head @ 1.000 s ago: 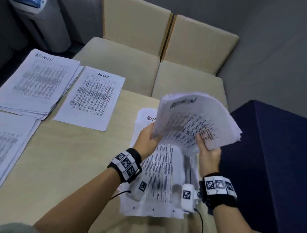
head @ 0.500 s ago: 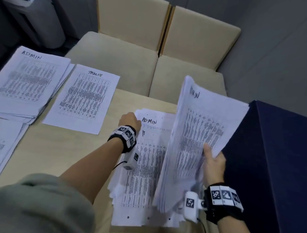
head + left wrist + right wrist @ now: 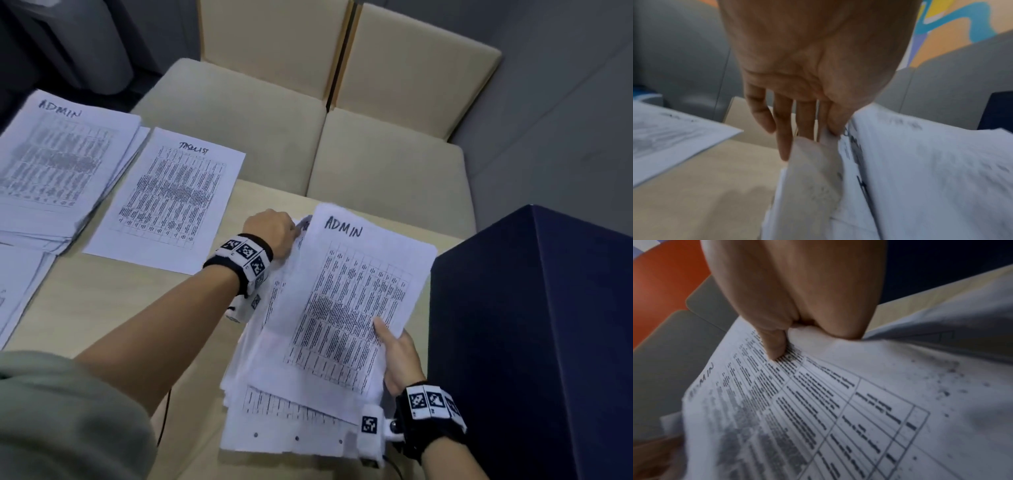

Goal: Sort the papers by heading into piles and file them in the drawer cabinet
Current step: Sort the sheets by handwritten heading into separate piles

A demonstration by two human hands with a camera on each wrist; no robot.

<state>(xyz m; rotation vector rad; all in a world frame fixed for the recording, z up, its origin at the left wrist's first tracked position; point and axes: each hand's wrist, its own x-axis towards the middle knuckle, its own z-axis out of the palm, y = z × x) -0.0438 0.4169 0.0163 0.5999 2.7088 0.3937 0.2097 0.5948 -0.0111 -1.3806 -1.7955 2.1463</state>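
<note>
My right hand (image 3: 388,339) grips a thick stack of papers headed ADMIN (image 3: 346,301) by its right edge, the thumb (image 3: 774,350) lying on the top sheet. The stack tilts low over the unsorted pile (image 3: 291,425) on the table. My left hand (image 3: 296,233) reaches to the pile's top left corner and pinches the corner of a sheet (image 3: 818,162) between thumb and index finger. Sorted papers lie to the left: an ADMIN pile (image 3: 58,164) and a single TASKLIST sheet (image 3: 171,195). The dark blue drawer cabinet (image 3: 531,342) stands right of the table.
Another paper pile (image 3: 17,291) pokes in at the far left edge. Two beige chairs (image 3: 239,137) (image 3: 387,164) stand behind the wooden table (image 3: 120,308). A grey bin (image 3: 85,44) sits at the back left.
My right hand has lowered the ADMIN stack from nearly upright to almost flat over the pile. My left hand has let go of the stack, moved to the pile's top left corner and taken a sheet.
</note>
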